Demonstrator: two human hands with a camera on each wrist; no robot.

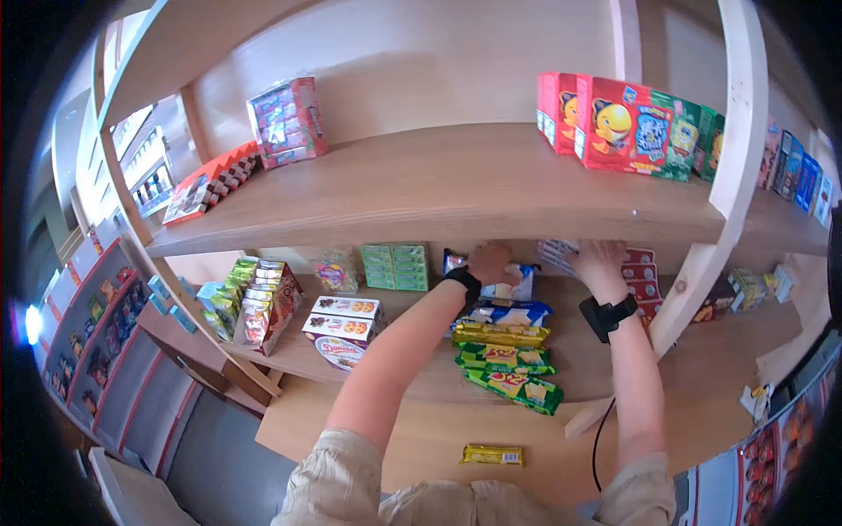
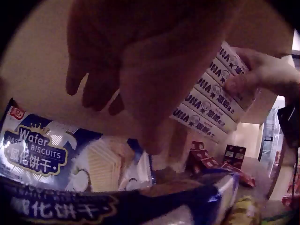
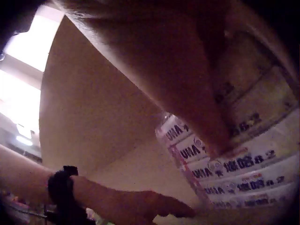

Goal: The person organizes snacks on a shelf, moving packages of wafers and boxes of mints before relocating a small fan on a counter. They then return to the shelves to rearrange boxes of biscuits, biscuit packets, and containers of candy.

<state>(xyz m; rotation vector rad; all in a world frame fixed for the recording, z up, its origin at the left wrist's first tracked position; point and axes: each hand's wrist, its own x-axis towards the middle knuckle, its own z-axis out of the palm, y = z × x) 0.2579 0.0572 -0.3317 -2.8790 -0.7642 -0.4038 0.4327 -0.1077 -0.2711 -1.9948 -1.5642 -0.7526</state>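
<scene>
Through the head camera I see both hands reaching under the upper shelf [image 1: 456, 175] in the middle of the frame. The right hand [image 1: 600, 261], right of centre, grips a white multipack [image 1: 554, 256] printed "UHA"; in the left wrist view the thumb lies on its printed face, upper right, and the multipack leans at a slant. The left hand [image 1: 489, 261], near the centre, has a slack grip with fingers extended downward, and I see nothing held in it. Just below it sits a white-and-blue wafer packet [image 1: 524, 285]; I cannot tell whether the thumb touches that. From there down the frame run a blue wafer packet [image 1: 509, 313], a yellow packet [image 1: 500, 335] and two green packets [image 1: 504, 358] in a row on the lower shelf [image 1: 417, 359]. Red boxes [image 1: 642, 279] stand right of the right hand. Left of the row I have two cookie boxes [image 1: 346, 320], with a block of small green boxes [image 1: 395, 266] above and right of them. Another yellow packet [image 1: 493, 454] lies at bottom centre. In the right wrist view the multipack fills the lower right.
</scene>
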